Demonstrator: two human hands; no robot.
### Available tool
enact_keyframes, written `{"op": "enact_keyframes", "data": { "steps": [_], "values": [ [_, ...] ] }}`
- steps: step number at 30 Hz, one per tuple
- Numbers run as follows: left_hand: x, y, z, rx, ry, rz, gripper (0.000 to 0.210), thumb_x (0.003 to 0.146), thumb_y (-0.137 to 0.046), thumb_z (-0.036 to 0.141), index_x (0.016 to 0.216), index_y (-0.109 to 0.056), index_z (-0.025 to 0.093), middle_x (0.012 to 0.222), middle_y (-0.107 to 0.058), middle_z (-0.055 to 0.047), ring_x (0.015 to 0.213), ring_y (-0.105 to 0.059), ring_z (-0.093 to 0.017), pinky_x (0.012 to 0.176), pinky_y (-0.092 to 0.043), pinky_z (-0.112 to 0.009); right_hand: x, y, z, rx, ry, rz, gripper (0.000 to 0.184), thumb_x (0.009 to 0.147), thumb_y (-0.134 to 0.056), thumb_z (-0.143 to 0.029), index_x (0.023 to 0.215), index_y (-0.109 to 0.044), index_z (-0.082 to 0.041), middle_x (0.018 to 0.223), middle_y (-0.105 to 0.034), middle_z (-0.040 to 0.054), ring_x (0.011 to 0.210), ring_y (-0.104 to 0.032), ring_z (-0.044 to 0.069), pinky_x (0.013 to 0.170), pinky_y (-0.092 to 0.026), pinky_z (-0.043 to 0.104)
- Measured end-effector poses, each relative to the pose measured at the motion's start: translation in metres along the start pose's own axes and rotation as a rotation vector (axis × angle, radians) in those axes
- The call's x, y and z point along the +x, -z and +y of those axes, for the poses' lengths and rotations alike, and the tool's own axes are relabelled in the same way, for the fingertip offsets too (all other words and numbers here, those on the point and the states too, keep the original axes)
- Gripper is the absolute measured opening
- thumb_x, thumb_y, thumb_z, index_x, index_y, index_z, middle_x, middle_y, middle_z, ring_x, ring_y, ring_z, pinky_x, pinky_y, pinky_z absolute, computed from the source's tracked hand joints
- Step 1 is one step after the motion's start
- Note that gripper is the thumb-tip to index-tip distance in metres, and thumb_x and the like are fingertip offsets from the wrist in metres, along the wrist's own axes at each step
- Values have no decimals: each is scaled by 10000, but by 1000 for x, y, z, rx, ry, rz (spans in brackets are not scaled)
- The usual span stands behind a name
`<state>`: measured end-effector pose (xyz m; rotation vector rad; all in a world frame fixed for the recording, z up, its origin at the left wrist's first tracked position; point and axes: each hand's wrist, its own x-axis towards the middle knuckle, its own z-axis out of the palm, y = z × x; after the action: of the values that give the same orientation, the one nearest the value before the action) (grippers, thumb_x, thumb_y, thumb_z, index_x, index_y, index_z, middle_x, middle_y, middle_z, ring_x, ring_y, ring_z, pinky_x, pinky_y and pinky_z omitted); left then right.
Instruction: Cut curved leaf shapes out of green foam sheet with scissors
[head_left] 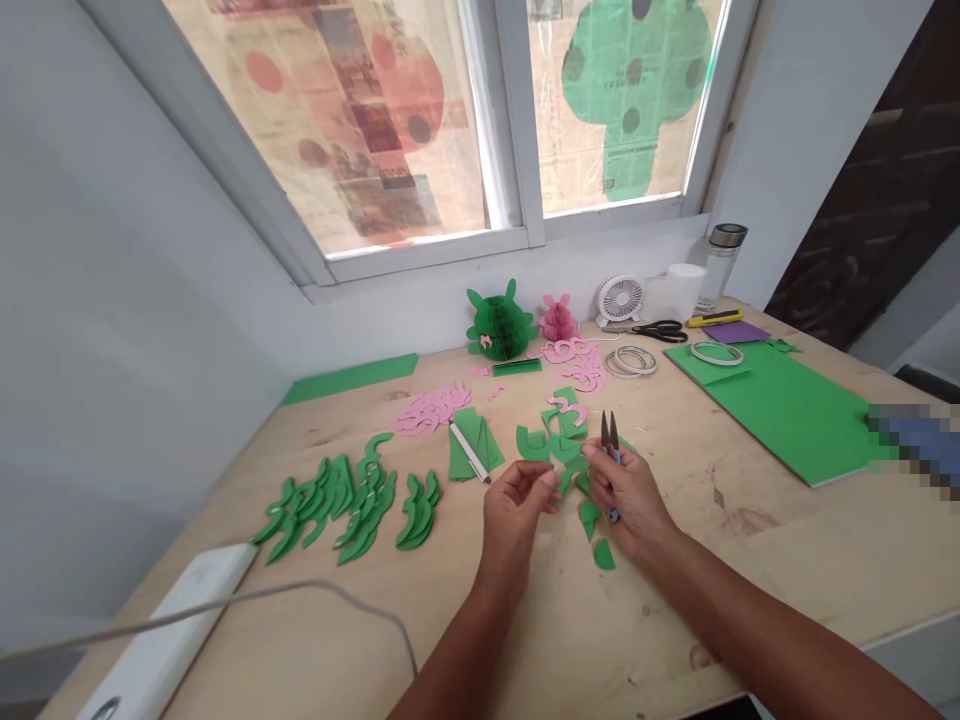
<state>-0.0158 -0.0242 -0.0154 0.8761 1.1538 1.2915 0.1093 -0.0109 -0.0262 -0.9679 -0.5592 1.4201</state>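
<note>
My right hand is closed around small scissors, their dark blades pointing up and away from me. To its left, my left hand has thumb and fingers pinched together. Green paper shows right by its fingertips, but whether they grip a piece is unclear. Cut green paper scraps lie under and around both hands, with one loose scrap nearer me. A pink curved paper piece rests on the green bits beyond the hands. A white pen-like tool lies on green paper pieces.
Curved green cutouts are piled at left, with pink cutouts behind. At the back stand green and pink paper figures and a fan. Tape rolls, black-handled scissors and green sheets lie at right.
</note>
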Motion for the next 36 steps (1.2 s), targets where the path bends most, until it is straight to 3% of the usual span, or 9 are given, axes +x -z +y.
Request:
{"op": "enact_keyframes", "data": {
  "steps": [4,9,20,30,36],
  "values": [
    [2,-3,-5,38,57,-56,283,588,-728,317,773,-658,115,626,-654,-41,528,-564,-126,491,-439,-232,-3,-1,3,-31,-10,-20,300,633,-739,-346,751,-523,-174,406,-263,-138,347,-153,25,327,-128,165],
    [6,2,-5,-2,49,1,271,569,-737,344,664,-637,111,587,-655,-57,493,-556,-131,475,-439,-245,-6,-3,10,-119,-34,-47,317,627,-728,-376,757,-525,-171,411,-277,-134,350,-145,29,328,-114,178],
    [7,6,3,-146,69,76,266,563,-738,302,699,-581,136,530,-610,-4,464,-553,-112,461,-431,-216,-13,-10,15,-335,-72,-118,278,617,-703,-351,722,-527,-165,441,-331,-111,366,-196,31,358,-115,193],
    [6,5,4,-156,112,20,278,568,-737,299,737,-587,136,609,-634,-13,522,-566,-114,494,-441,-223,-14,-11,14,-293,-79,-71,286,620,-700,-365,721,-516,-170,415,-304,-117,367,-170,33,365,-95,201],
    [8,8,7,-151,97,36,244,575,-726,285,707,-583,137,581,-614,-7,515,-562,-115,494,-436,-223,-16,-9,10,-362,-57,-179,289,679,-674,-419,722,-536,-168,448,-318,-101,386,-199,43,374,-120,201]
  ]
}}
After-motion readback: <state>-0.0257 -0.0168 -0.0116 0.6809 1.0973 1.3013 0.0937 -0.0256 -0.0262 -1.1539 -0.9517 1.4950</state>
